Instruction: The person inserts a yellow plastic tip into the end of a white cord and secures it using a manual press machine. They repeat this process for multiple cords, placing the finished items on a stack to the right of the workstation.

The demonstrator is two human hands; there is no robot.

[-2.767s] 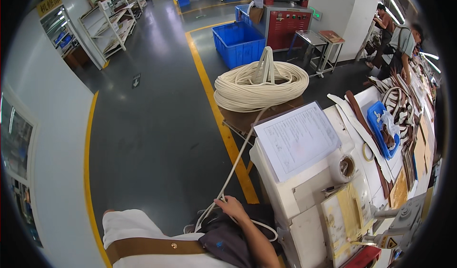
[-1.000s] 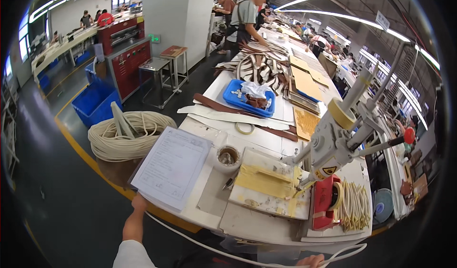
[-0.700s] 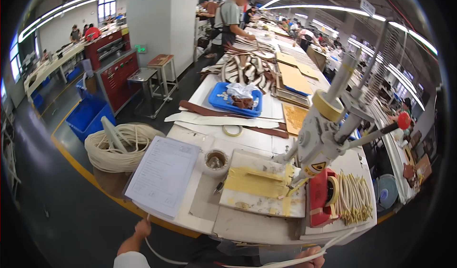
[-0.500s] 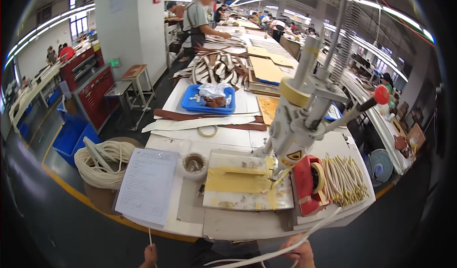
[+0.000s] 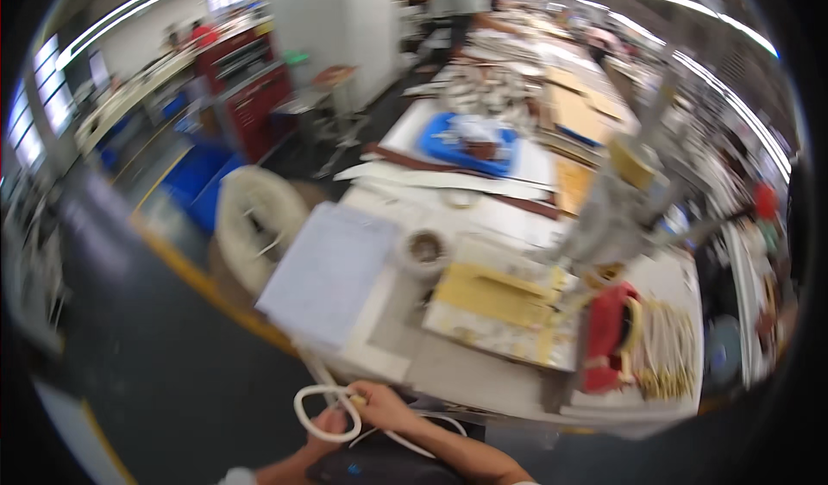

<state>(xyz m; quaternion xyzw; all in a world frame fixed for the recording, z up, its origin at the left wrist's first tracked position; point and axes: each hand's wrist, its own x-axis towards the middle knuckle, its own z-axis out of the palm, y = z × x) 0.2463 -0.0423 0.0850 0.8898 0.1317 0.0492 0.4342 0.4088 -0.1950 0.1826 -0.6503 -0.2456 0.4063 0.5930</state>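
Just off the table's front edge, both my hands are close together on a white cord [image 5: 299, 418]. The cord makes an open loop in front of my left hand [image 5: 324, 426], whose fingers are closed around it and partly hidden by the loop. My right hand [image 5: 382, 406] pinches the cord right beside the left one. A small yellowish bit shows at its fingertips. More cord trails under my right forearm, and a strand rises toward the table's left corner. A large coil of similar cord [image 5: 231, 209] lies left of the table.
A paper sheet [image 5: 332, 265] covers the table's near left corner. Beside it are a tape roll [image 5: 423, 256], a yellow-taped board [image 5: 492, 300], a hand-lever press [image 5: 608, 213], a red tape dispenser [image 5: 608, 330] and several short cords [image 5: 668, 347]. A blue tray [image 5: 440, 140] stands farther back.
My hands, apart before, have come together left of centre. My right hand has moved left with the cord, which now forms a loop. The whole view has turned left and is blurred.
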